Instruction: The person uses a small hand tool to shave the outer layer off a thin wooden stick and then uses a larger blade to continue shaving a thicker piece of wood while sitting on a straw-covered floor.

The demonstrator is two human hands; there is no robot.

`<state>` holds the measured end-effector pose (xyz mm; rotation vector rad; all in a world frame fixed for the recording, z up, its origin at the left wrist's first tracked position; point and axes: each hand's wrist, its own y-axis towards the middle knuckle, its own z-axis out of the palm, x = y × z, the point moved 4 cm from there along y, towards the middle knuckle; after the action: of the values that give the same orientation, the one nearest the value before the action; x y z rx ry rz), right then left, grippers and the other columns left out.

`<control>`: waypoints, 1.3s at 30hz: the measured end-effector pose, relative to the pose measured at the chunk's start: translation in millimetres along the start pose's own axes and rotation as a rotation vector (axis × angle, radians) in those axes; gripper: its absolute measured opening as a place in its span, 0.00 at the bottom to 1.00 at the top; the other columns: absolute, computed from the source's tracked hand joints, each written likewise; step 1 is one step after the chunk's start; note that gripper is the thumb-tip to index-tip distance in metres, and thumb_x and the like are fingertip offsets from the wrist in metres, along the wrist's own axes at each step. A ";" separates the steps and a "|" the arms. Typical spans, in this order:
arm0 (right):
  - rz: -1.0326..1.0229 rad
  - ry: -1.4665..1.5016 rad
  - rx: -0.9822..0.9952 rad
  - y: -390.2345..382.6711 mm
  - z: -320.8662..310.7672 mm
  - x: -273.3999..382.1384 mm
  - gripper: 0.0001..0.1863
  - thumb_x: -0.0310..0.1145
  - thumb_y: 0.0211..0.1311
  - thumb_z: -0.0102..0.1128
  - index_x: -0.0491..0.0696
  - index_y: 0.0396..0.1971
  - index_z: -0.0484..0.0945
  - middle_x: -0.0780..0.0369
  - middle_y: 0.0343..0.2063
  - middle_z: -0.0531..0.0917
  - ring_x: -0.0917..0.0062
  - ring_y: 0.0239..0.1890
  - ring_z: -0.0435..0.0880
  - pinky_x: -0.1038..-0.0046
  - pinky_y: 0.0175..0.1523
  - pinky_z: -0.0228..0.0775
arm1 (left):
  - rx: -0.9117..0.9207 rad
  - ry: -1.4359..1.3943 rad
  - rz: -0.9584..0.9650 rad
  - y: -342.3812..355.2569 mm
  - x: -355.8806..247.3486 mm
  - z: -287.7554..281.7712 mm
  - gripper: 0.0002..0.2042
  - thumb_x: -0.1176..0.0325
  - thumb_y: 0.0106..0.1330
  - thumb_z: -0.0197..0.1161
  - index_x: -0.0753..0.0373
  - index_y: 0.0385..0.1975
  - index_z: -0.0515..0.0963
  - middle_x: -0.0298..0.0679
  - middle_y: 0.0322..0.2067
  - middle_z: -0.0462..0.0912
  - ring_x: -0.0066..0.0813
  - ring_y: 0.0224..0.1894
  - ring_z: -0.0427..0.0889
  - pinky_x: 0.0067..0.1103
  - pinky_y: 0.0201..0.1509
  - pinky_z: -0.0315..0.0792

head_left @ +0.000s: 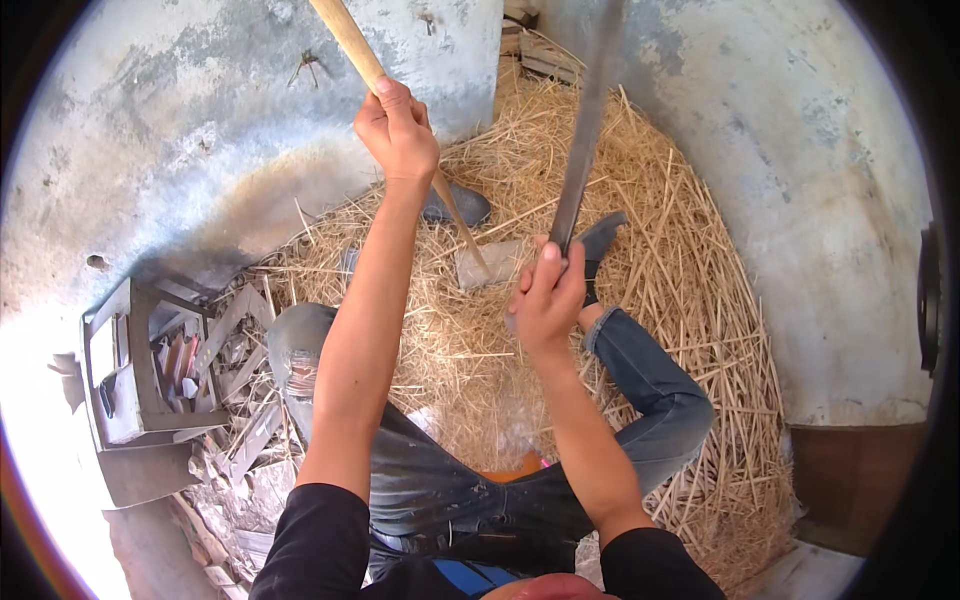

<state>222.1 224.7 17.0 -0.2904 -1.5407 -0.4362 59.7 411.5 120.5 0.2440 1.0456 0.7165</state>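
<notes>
My left hand (395, 135) is wrapped round a pale wooden stick (343, 31), held at a slant. Its lower end meets a short wooden block (505, 263) lying on the straw, beyond my left wrist. My right hand (550, 295) grips a long dark metal blade (582, 140) by its near end, with the blade pointing up and away, slightly blurred at the far part. My legs (650, 400) are spread on the straw round the block, with dark shoes (458, 208) at the far side.
Loose straw (700, 300) covers the floor. Weathered walls (820, 200) rise around me. At the left stands a battered wooden box (150, 400) holding scraps, among broken boards (250, 440). More boards (545, 55) lie at the back, and a brown panel (840, 480) is at the lower right.
</notes>
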 end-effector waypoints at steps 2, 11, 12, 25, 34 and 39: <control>-0.102 -0.037 -0.049 -19.2 5.8 -32.0 0.16 0.41 0.78 0.52 0.42 0.36 0.72 0.60 0.20 0.75 0.79 0.23 0.77 0.71 0.27 0.64 | 0.039 0.016 0.038 2.0 -1.0 2.1 0.25 0.51 0.81 0.51 0.61 0.22 0.65 0.28 0.14 0.63 0.14 0.14 0.60 0.18 0.16 0.54; 0.322 -0.677 0.324 -46.8 -78.9 -218.5 0.21 0.44 0.76 0.52 0.41 0.28 0.77 0.57 0.18 0.78 0.69 0.14 0.77 0.61 0.22 0.68 | 0.172 -0.090 -0.044 4.4 0.0 2.4 0.24 0.52 0.81 0.50 0.58 0.22 0.62 0.29 0.16 0.57 0.17 0.13 0.52 0.22 0.16 0.49; 0.123 -0.635 0.250 -30.0 -76.2 -197.1 0.22 0.45 0.76 0.52 0.42 0.28 0.76 0.58 0.18 0.77 0.71 0.13 0.76 0.64 0.20 0.68 | 0.239 -0.161 -0.139 7.3 2.3 6.5 0.25 0.49 0.80 0.49 0.57 0.20 0.59 0.27 0.15 0.53 0.18 0.15 0.47 0.23 0.18 0.44; -0.085 -0.838 0.343 -66.1 -44.0 -212.3 0.18 0.41 0.79 0.47 0.41 0.35 0.73 0.57 0.19 0.77 0.69 0.19 0.80 0.61 0.24 0.71 | 0.533 -0.263 -0.320 3.1 8.8 20.6 0.26 0.45 0.78 0.48 0.53 0.19 0.57 0.25 0.15 0.50 0.18 0.15 0.44 0.22 0.19 0.43; -0.040 -0.514 0.117 2.2 -25.9 -130.9 0.20 0.45 0.79 0.51 0.42 0.33 0.74 0.63 0.13 0.73 0.76 0.14 0.76 0.70 0.21 0.65 | 0.433 -0.223 -0.208 3.1 -7.4 8.2 0.28 0.43 0.80 0.46 0.54 0.18 0.56 0.26 0.14 0.51 0.17 0.15 0.45 0.21 0.18 0.42; -0.013 -0.217 0.000 -18.4 -18.2 -80.3 0.17 0.42 0.78 0.53 0.40 0.40 0.74 0.63 0.14 0.69 0.76 0.14 0.68 0.67 0.23 0.63 | 0.438 -0.192 -0.113 -6.4 -3.5 21.9 0.29 0.41 0.79 0.47 0.55 0.18 0.57 0.27 0.14 0.51 0.17 0.16 0.46 0.21 0.18 0.43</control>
<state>232.0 207.4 -64.9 -0.3362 -1.7552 -0.4252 80.1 407.6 130.6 0.6141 1.0141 0.3472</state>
